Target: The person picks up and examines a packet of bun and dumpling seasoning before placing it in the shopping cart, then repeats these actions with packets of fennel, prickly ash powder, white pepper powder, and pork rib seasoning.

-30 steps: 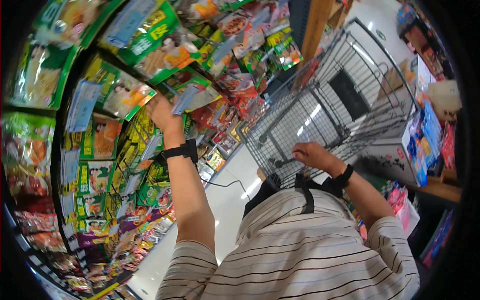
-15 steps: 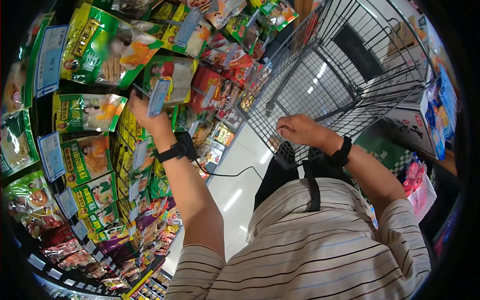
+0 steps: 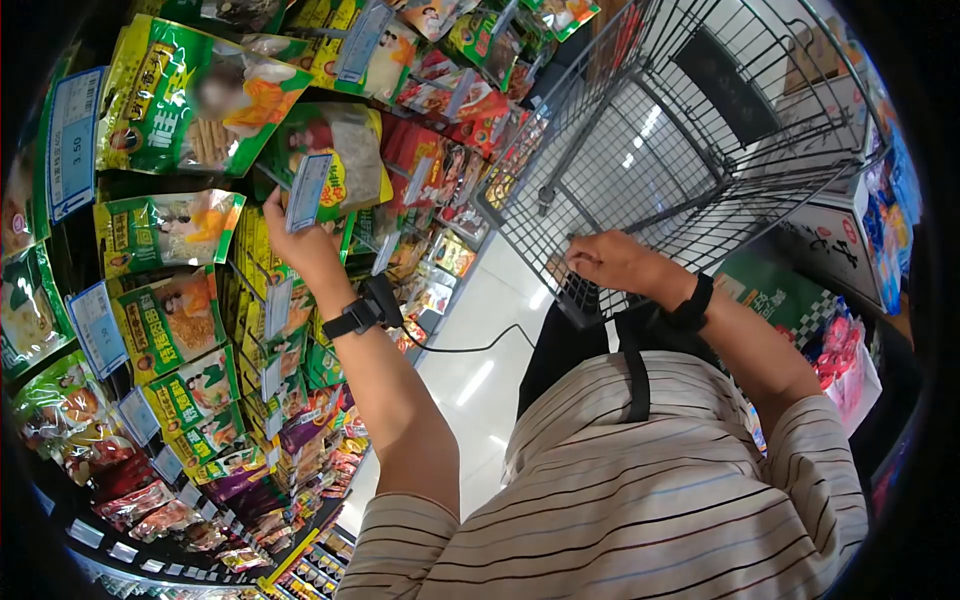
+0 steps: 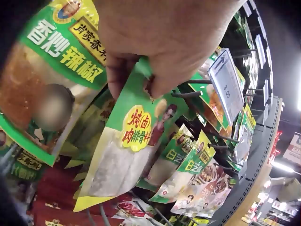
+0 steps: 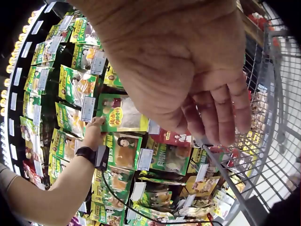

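My left hand [image 3: 305,248] is at the shelf, behind a blue price tag [image 3: 308,190]. In the left wrist view its thumb and fingers pinch the top edge of a green spice packet [image 4: 127,141] with a clear lower window and a yellow label. That packet [image 5: 128,114] hangs among the other bags in the right wrist view. Over the near end of a wire shopping cart [image 3: 735,95], my right hand [image 3: 620,262] has its fingers loosely bent. Nothing shows in its grasp in the right wrist view, where a cart rail passes close by the fingertips.
Rows of green and yellow bags [image 3: 200,95] hang on hooks along the left, with price tags sticking out. A cable [image 3: 480,347] runs from the left wrist strap. White boxes [image 3: 835,235] stand right of the cart.
The left hand has moved from lower bags to the green packet and now pinches its top. Shelf and cart have shifted in view; the right hand stays over the cart.
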A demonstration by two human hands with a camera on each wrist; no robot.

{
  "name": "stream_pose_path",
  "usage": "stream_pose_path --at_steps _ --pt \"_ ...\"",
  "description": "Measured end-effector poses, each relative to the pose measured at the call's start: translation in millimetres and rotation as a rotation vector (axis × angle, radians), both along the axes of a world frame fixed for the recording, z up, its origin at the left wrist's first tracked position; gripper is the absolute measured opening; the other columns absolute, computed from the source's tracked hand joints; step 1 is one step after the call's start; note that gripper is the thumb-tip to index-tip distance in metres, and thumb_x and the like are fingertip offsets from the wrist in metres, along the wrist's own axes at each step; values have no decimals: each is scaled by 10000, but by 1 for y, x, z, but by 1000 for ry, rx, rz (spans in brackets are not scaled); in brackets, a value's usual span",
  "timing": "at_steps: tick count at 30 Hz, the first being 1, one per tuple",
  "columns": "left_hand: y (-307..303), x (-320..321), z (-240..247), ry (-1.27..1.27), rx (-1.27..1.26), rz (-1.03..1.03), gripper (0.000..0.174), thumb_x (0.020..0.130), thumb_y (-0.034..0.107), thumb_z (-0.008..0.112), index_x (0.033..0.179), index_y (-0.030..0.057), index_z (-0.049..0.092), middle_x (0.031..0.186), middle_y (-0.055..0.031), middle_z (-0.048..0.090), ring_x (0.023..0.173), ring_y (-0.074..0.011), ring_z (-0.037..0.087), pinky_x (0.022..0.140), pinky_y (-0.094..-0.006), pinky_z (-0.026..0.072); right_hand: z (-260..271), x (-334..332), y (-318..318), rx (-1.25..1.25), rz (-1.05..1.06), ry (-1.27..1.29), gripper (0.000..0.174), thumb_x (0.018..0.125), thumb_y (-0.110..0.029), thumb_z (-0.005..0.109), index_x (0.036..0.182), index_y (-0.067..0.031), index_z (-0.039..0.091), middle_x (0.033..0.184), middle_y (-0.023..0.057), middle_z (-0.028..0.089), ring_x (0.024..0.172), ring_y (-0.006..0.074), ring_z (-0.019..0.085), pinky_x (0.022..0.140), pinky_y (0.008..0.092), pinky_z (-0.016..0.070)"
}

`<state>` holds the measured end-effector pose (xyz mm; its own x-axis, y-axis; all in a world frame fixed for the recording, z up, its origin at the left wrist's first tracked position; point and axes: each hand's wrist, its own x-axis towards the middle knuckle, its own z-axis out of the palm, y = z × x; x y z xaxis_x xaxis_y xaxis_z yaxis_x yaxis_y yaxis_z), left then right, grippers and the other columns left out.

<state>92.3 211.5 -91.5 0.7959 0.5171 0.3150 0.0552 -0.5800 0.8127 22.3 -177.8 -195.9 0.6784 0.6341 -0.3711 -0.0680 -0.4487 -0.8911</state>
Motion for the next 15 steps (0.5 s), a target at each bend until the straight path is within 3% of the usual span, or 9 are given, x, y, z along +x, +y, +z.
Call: stream_pose_path --at_steps 2,5,8,11,15 --pt "19 -4 -16 -35 219 -64 246 1013 81 494 1236 -16 531 1158 -130 628 1004 -191 618 840 -311 508 -2 -3 0 -20 10 -13 227 908 -214 573 975 -16 659 783 160 680 727 321 663 696 409 515" --pt "0 -6 -6 -76 -148 21 353 934 -22 515 1286 -21 521 1145 -112 628 948 -184 609 793 -291 499 -2 -5 0 -24 4 18 231 912 -219 573 978 -15 659 791 163 679 733 315 664 697 407 517" --pt "-16 -11 -1 -55 -608 65 360 961 37 547 1314 -21 511 1137 -131 633 940 -200 619 806 -307 502 3 -6 1 -12 3 31 234 917 -221 571 982 -14 658 781 160 676 726 311 661 698 404 517" --pt "-2 -13 -30 -23 -487 57 280 977 136 592 1208 -18 557 1064 -115 637 882 -199 619 781 -338 493 6 -6 4 -24 0 25 235 919 -217 565 985 -10 655 779 155 677 727 299 664 696 399 518" --pt "7 -12 -42 6 -424 179 210 984 165 581 1081 -22 575 985 -90 648 803 -199 635 694 -343 520 5 -5 5 -1 -12 20 233 918 -208 556 991 -9 651 760 142 676 715 278 666 692 392 520"
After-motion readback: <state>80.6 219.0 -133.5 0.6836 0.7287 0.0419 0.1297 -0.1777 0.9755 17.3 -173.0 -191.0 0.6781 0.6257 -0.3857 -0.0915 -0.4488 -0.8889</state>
